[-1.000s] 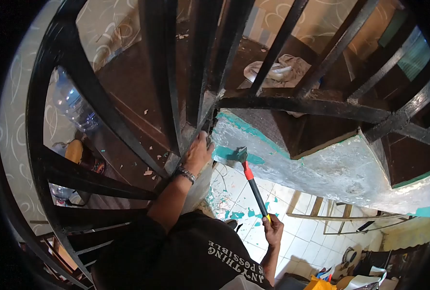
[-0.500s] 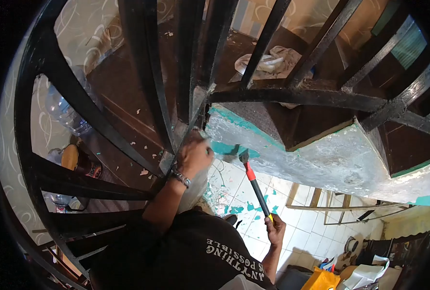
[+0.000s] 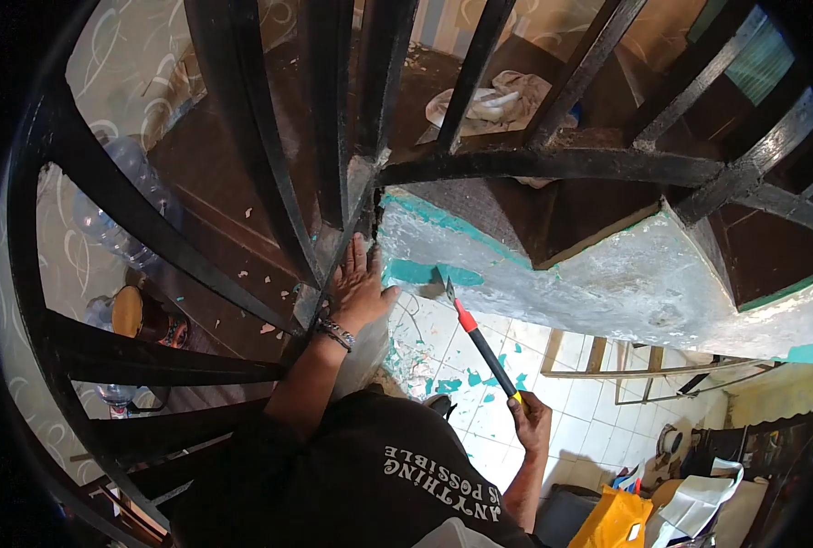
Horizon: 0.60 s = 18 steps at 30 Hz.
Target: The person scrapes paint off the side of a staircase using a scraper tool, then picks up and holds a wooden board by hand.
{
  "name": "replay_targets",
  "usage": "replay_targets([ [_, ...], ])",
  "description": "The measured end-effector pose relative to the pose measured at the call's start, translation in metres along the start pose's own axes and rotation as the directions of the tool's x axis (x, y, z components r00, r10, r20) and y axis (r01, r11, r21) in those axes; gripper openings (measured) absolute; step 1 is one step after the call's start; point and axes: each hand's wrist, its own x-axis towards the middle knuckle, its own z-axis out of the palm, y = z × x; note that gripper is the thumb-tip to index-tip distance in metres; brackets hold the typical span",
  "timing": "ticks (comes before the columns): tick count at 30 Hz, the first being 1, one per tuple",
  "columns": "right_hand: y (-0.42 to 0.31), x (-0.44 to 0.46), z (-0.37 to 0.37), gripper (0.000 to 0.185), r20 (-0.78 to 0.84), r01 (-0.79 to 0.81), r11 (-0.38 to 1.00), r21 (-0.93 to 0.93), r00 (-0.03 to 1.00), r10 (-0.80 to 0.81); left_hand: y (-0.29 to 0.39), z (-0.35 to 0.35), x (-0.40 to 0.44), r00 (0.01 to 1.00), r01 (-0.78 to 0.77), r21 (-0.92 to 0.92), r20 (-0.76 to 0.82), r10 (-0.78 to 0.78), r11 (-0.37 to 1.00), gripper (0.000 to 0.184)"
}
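My right hand [image 3: 532, 424] grips the yellow lower end of a long-handled scraper [image 3: 488, 352] with a black and red shaft. The scraper's metal blade is by the lower edge of a grey stair side [image 3: 571, 283], next to a remaining patch of turquoise paint [image 3: 416, 271]. My left hand [image 3: 359, 290] lies flat with its fingers stretched out on the grey edge at the foot of the dark balusters, left of the stair side. It holds nothing. A dark bracelet [image 3: 337, 334] is on that wrist.
Dark curved railing bars [image 3: 598, 164] surround the work area. Turquoise paint flakes [image 3: 448, 385] litter the white tiled floor below. On the steps are a crumpled cloth [image 3: 507, 96], a clear plastic bottle [image 3: 123, 215] and a small drum [image 3: 146, 315]. Bags [image 3: 612, 519] stand lower right.
My left hand, blurred and raised before, now rests flat with fingers extended. The scraper blade has shifted slightly left and tilted, moving down off the paint patch. The view has shifted a little.
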Motion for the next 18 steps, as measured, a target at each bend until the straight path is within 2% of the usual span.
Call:
replay_targets([
  [2,0.011,-0.002,0.0,0.033,0.0,0.013,0.999,0.051,1.0,-0.013,-0.001,-0.004,0.0,1.0,-0.004,-0.021,-0.007,0.004,1.0,0.09],
  [4,0.013,0.0,0.003,0.033,0.004,0.026,0.995,0.1,1.0,-0.026,0.001,-0.013,-0.001,0.999,0.01,-0.079,0.042,-0.007,0.997,0.079],
  [5,0.012,0.001,0.007,0.032,0.044,0.019,0.986,0.163,0.999,-0.027,0.002,-0.014,-0.002,0.999,0.012,-0.08,0.041,-0.009,0.997,0.079],
  [7,0.003,0.006,0.022,0.028,0.087,0.066,0.972,0.225,0.992,-0.088,0.005,-0.014,-0.004,0.999,-0.012,-0.053,-0.033,0.01,0.999,0.067],
  [8,-0.007,0.009,0.033,0.027,0.083,0.081,0.969,0.234,0.991,-0.103,0.005,-0.011,-0.004,0.999,-0.012,-0.055,-0.034,0.01,0.998,0.067],
  [10,-0.022,0.017,0.054,0.026,0.072,0.113,0.96,0.256,0.988,-0.136,0.006,-0.002,-0.001,0.984,-0.074,-0.385,-0.178,0.004,0.92,0.056],
  [11,-0.022,0.023,0.066,0.025,0.067,0.13,0.955,0.268,0.986,-0.153,0.01,0.004,-0.003,0.984,-0.072,-0.387,-0.177,0.002,0.919,0.056],
  [12,-0.019,0.029,0.079,0.024,0.049,0.169,0.933,0.318,0.98,-0.195,0.018,0.011,-0.006,0.986,-0.051,-0.689,-0.151,-0.074,0.723,0.054],
  [13,-0.023,0.033,0.085,0.025,0.08,0.143,0.931,0.336,0.981,-0.179,0.026,0.013,-0.008,0.986,-0.032,-0.901,-0.1,-0.137,0.433,0.052],
  [14,-0.026,0.037,0.091,0.026,0.086,0.152,0.929,0.339,0.978,-0.191,0.03,0.013,-0.009,0.982,-0.097,-0.91,-0.153,-0.107,0.404,0.055],
  [18,-0.016,0.049,0.105,0.03,0.059,0.219,0.933,0.285,0.968,-0.245,0.036,0.012,-0.01,0.978,-0.105,-0.933,-0.159,-0.134,0.344,0.06],
])
